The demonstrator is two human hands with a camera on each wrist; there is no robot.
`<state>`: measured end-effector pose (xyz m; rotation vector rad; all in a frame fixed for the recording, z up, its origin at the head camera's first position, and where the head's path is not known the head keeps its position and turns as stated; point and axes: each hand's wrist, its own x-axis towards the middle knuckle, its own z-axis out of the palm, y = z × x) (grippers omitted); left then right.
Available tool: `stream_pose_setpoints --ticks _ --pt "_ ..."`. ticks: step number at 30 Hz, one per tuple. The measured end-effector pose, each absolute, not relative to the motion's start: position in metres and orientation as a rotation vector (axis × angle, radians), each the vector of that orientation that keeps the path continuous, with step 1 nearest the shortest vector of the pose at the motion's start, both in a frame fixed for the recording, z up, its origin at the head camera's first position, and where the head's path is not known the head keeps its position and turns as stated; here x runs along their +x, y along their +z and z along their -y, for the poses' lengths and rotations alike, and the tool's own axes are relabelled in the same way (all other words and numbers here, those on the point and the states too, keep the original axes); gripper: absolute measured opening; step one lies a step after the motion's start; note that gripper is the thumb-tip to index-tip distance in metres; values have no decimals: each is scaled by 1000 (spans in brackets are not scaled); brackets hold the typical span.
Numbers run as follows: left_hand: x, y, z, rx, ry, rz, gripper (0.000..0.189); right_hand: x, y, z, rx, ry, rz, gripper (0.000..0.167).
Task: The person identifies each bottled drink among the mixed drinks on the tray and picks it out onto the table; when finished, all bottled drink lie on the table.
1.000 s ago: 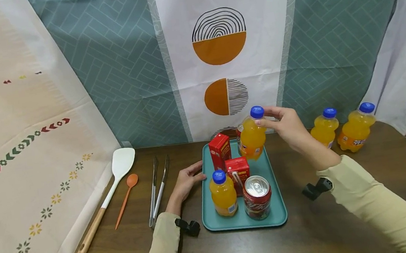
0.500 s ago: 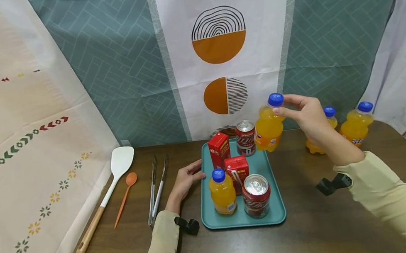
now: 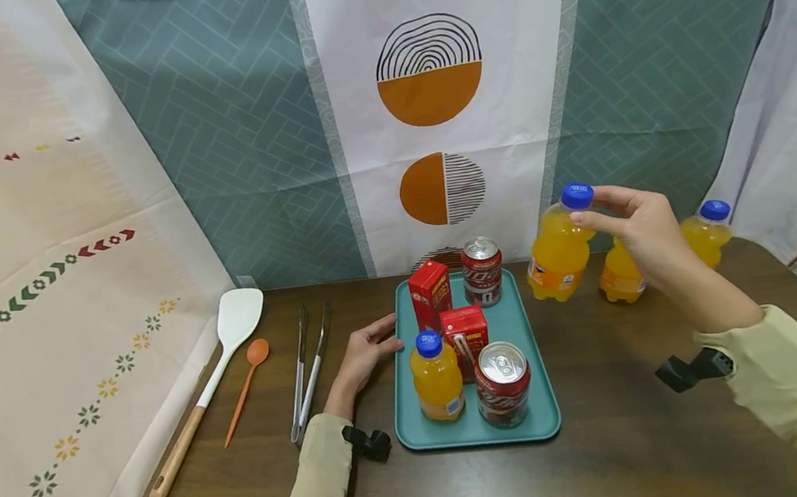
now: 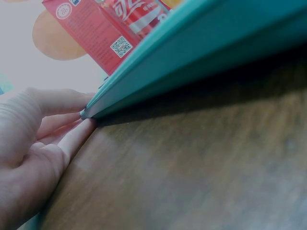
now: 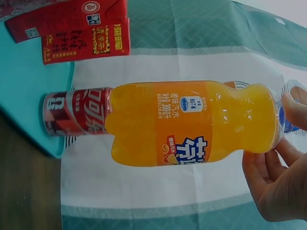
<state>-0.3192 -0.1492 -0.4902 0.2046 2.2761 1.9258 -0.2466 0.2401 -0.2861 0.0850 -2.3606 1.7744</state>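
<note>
Right hand (image 3: 643,230) pinching orange soda bottle (image 3: 559,253)

Reaching forward, your right hand's thumb and fingers grip the tilted bottle's neck, just right of the tray (image 3: 542,396). Your left hand (image 3: 363,357) pinches the tray's left edge.

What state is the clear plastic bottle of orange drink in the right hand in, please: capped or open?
Capped: a blue cap tops the bottle the right hand holds; how tight cannot be told.
</note>
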Motion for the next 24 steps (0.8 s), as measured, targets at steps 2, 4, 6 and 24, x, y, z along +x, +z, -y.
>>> stream_pose_setpoints --ticks 2,4,6,24 --pt "-319 -491 148 213 1918 -2272 49 -244 -289 -246 63 1761 2370 27" --pt "-319 -492 148 216 1912 -2268 49 -241 -292 -253 43 1732 2396 23" --pt "-319 -492 147 223 1907 -2266 49 -239 -294 -260 33 1695 2422 20" --pt "-321 -490 151 240 1918 -2250 52 -218 -330 -324 -90 1450 2535 19"
